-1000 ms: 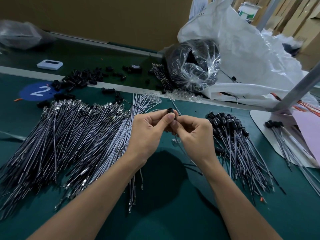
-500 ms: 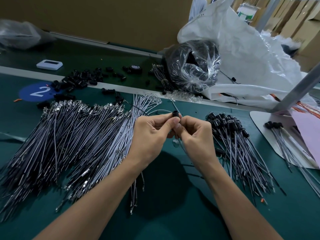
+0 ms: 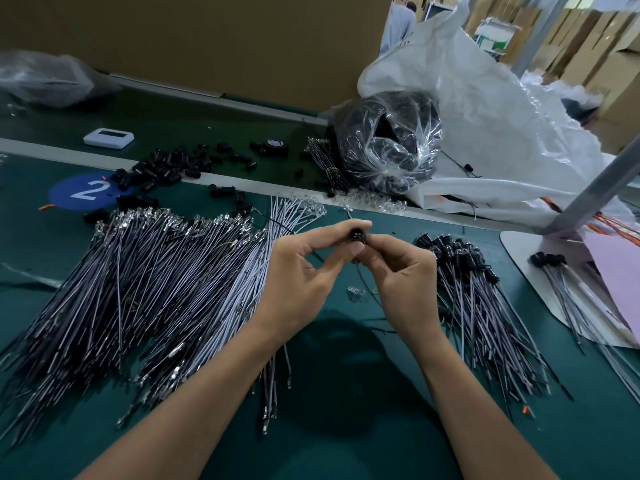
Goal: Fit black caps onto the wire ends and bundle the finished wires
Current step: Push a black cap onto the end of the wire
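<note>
Left hand [image 3: 298,278] and right hand [image 3: 405,282] are meeting fingertip to fingertip above the mat [image 3: 381,427], both pinching the black cap [image 3: 356,234], its holed face turning toward the camera, its wire [image 3: 361,277] trailing down under the right hand, the capped pile [image 3: 485,289] lying just right of that hand.

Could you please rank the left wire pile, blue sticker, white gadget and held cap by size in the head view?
1. left wire pile
2. blue sticker
3. white gadget, though farther
4. held cap
</note>
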Motion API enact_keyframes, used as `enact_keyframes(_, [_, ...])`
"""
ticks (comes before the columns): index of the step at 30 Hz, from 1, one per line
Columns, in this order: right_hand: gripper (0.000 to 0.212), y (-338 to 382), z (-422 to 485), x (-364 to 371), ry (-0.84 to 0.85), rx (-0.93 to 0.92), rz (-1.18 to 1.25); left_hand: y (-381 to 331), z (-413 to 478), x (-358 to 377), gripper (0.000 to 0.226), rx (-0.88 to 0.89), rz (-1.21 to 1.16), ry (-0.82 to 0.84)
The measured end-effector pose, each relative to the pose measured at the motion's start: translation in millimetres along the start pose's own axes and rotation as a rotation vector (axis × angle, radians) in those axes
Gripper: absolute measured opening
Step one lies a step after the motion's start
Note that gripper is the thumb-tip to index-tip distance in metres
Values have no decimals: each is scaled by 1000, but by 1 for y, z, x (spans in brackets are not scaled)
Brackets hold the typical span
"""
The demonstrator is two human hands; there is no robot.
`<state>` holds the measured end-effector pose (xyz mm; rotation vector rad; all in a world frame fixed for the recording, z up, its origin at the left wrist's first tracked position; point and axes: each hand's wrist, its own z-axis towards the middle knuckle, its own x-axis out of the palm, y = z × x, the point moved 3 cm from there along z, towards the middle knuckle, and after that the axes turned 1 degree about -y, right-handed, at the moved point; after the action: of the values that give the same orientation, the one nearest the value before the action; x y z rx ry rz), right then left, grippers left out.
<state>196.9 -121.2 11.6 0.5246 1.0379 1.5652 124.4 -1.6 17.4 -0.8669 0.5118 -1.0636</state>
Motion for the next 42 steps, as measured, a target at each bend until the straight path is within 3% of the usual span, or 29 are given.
enact_keyframes(13, [16,5,-2,2,38,-65,57,-1,-1,2,27,23,-94,33])
enact_keyframes(17, [14,6,-2,1,135,-3,119,0,5,-5,19,-157,-377,-65])
enact_keyframes(20, [17,-5,3,-7,158,76,-100,8,10,-21,23,-330,-603,-161])
enact_keyframes(22, [13,-12,6,-12,185,94,-289,9,11,-23,25,-362,-607,-152])
enact_keyframes(25, [9,-11,6,-12,254,87,-366,9,9,-16,26,-388,-562,-115])
enact_keyframes(32, [16,5,0,2,256,117,-4,15,6,-11,20,-460,-417,-126])
enact_keyframes(36, [2,5,-3,10,269,170,70,18,4,-7,13,-509,-411,-107])
enact_keyframes(42, [13,4,-1,5,127,208,92,19,5,-6,25,-530,-485,-104])
